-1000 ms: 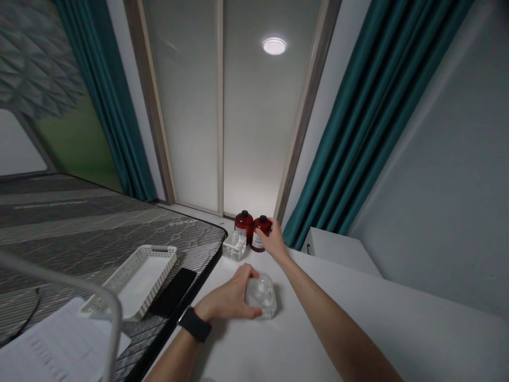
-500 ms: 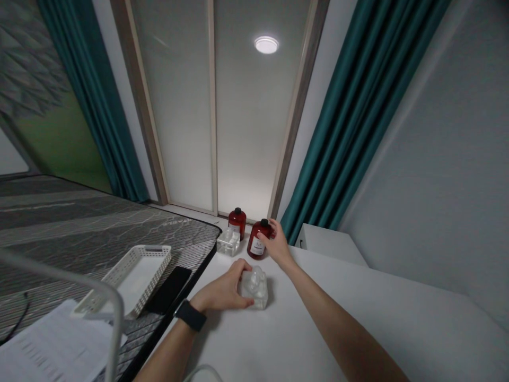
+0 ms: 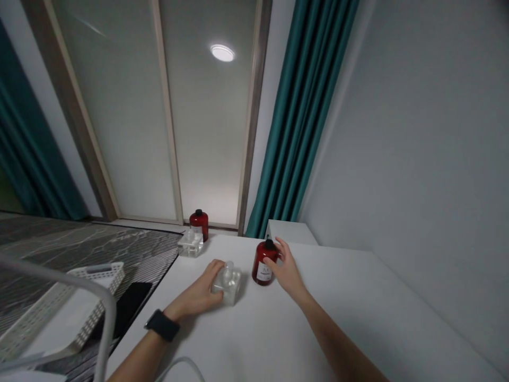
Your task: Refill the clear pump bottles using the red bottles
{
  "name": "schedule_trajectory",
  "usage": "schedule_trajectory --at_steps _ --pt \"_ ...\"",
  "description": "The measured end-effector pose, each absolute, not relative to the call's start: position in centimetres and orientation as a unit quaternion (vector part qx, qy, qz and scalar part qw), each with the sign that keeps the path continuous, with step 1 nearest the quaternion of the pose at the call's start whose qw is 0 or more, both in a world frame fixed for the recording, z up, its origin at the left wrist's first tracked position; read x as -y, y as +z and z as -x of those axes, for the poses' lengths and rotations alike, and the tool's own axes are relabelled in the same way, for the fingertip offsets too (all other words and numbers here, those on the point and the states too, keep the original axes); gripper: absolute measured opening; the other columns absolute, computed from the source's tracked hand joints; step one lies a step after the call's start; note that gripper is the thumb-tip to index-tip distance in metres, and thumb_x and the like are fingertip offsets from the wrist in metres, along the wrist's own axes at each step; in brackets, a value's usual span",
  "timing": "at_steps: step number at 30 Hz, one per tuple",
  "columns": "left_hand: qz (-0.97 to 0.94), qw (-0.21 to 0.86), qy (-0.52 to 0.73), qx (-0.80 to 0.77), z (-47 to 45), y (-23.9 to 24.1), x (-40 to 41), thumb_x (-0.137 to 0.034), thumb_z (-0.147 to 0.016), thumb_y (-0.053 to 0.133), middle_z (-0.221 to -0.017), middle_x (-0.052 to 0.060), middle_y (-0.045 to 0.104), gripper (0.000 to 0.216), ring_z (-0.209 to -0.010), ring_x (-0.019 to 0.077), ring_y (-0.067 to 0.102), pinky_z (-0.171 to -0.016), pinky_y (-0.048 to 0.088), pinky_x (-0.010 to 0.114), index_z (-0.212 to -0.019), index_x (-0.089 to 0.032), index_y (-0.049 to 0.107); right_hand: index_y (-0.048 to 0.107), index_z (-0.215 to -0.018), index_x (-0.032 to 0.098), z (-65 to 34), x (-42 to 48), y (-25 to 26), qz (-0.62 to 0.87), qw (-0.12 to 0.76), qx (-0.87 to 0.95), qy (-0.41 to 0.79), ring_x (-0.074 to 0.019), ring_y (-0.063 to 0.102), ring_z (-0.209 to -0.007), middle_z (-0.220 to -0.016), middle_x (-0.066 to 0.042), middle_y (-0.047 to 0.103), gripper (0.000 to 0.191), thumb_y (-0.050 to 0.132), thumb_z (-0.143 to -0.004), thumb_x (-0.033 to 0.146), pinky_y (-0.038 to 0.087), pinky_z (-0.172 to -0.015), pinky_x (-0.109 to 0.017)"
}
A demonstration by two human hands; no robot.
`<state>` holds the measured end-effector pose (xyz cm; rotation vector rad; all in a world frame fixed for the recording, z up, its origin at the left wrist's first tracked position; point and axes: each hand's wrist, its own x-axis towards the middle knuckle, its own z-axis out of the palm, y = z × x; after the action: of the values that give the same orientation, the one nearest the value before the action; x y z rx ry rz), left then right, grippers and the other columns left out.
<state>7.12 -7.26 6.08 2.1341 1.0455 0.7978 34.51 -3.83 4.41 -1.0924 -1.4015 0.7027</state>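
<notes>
My right hand (image 3: 287,269) grips a dark red bottle (image 3: 260,263) with a black cap and a white label, thumb across its front and fingers behind. The bottle is upright on the white table. To its left, my left hand (image 3: 202,293) is wrapped round the left side of a clear, square glass bottle (image 3: 231,285) with a rounded stopper. Further back on the left stands a similar clear glass bottle (image 3: 191,244), just in front of a second red bottle (image 3: 199,223) with a black cap.
The white table (image 3: 254,339) borders a dark striped mattress (image 3: 147,241) on the left. On that lie a black phone (image 3: 129,305) and a white perforated basket (image 3: 40,313). A grey curved bar (image 3: 105,318) crosses the lower left. A white cabinet (image 3: 292,231) stands behind the table.
My view has turned to the right. The red bottle in my right hand has moved right, away from the other red bottle. My left hand stays on the clear glass bottle.
</notes>
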Motion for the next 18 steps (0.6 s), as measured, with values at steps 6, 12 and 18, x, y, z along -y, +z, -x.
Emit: schedule_trajectory --at_steps 6,12,18 --pt "-0.805 0.303 0.330 -0.390 -9.5 5.1 7.3 -0.009 -0.069 0.053 -0.127 0.010 0.051 0.062 -0.126 0.0289 0.047 -0.115 0.033 0.049 -0.130 -0.019 0.042 0.043 -0.139 0.025 -37.4 5.7 3.4 0.484 0.588 0.577 0.295 -0.0281 0.057 -0.124 -0.136 -0.012 0.059 0.070 0.074 -0.076 0.032 0.041 -0.109 -0.052" --pt "-0.832 0.306 0.265 -0.380 -10.8 6.5 6.6 -0.014 -0.071 0.055 -0.112 0.006 0.052 0.045 -0.110 0.0251 0.052 -0.104 0.044 0.043 -0.115 -0.020 0.049 0.042 -0.141 0.024 -38.7 5.2 2.6 0.480 0.611 0.564 0.281 -0.0280 0.053 -0.131 -0.141 -0.013 0.056 0.071 0.074 -0.078 0.034 0.033 -0.116 -0.054" --pt "-0.833 0.329 0.256 -0.363 -11.3 6.6 6.3 -0.016 -0.070 0.060 -0.112 0.005 0.051 0.046 -0.108 0.0242 0.052 -0.098 0.047 0.040 -0.115 -0.019 0.049 0.040 -0.142 0.022 -39.2 4.3 2.0 0.484 0.612 0.571 0.256 -0.0269 0.047 -0.137 -0.146 -0.014 0.050 0.068 0.070 -0.082 0.037 0.029 -0.119 -0.053"
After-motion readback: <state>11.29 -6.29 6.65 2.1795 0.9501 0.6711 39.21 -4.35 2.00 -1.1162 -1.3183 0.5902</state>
